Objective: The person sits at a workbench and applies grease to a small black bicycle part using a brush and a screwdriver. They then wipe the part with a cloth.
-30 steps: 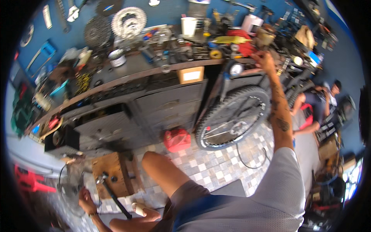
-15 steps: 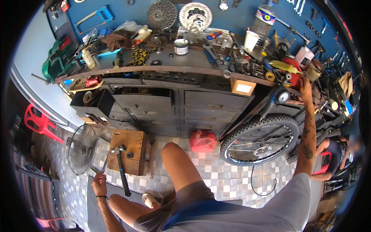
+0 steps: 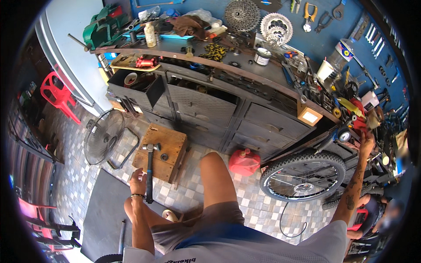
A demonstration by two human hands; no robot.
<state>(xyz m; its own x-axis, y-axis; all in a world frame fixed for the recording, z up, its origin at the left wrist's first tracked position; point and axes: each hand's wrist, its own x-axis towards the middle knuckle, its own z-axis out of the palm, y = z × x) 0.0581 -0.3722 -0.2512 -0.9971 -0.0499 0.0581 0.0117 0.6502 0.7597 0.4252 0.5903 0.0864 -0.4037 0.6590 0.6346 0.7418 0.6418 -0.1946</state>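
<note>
Head view from my end of the link: the biggest thing is the long dark workbench [image 3: 252, 75], cluttered on top, with a bicycle wheel [image 3: 303, 188] by its right-hand part. Wooden box [image 3: 174, 143] on the floor comes next, looks solid enough to take knocks.

The hammer [image 3: 149, 168] has its head over the box top and its dark handle sticking out past the edge toward me. I'd guess stiff, hard to break and head-heavy, so I'd grip mid-handle, or closer to the head for balance. Left hand [image 3: 138, 180] is just beside that handle, fingers loosely curled; can't tell if they touch it or pinch anything.

Right hand [image 3: 367, 142] is way out at the bench's right end, by a red cloth-like bundle [image 3: 358, 124]. Fingers bent toward it, but I can't tell whether they're closed on it. Probably light and floppy, so bunch a fold. The yellow bottle [image 3: 350, 106] near it looks squeezable, maybe slick; hold the body.
</note>
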